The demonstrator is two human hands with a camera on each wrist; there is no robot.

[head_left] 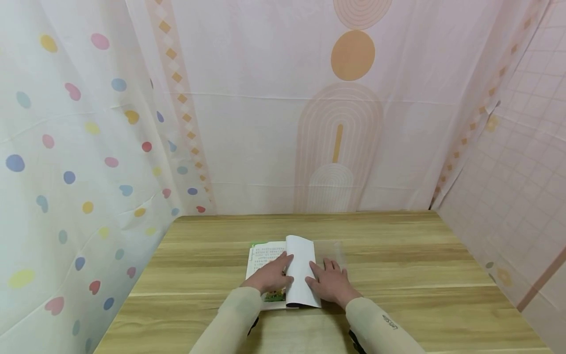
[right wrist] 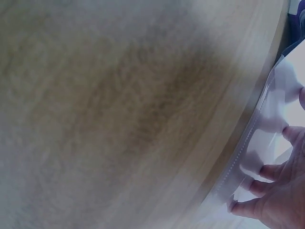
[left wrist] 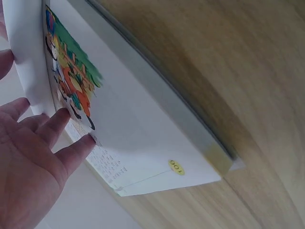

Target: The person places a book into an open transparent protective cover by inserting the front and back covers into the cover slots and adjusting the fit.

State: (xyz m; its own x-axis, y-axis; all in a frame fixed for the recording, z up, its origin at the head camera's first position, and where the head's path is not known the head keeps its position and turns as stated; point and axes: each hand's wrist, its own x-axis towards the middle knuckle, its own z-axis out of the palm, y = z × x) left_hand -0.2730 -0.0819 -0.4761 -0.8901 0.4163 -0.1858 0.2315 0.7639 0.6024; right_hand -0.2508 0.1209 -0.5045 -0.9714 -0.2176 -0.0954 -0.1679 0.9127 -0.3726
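Note:
A book (left wrist: pixel 138 129) with printed text and a coloured picture lies open on the table. Its white leaf (head_left: pixel 301 275) stands up curved between the two hands. My left hand (head_left: pixel 273 276) rests on the printed page, fingers spread, fingertips right at the leaf's fold. In the left wrist view those fingers lie near the picture. My right hand (head_left: pixel 329 282) is on the other side, thumb against the leaf's edge and fingers spread over a clear plastic cover (right wrist: pixel 245 148). The plastic reaches out to the right past the leaf, with a stitched-looking line along its edge.
The wood-grain table (head_left: pixel 398 255) extends around the book on all sides. Behind it hangs a pale patterned curtain (head_left: pixel 247 147), with a dotted curtain (head_left: pixel 88 187) at the left and a checked one (head_left: pixel 522 162) at the right.

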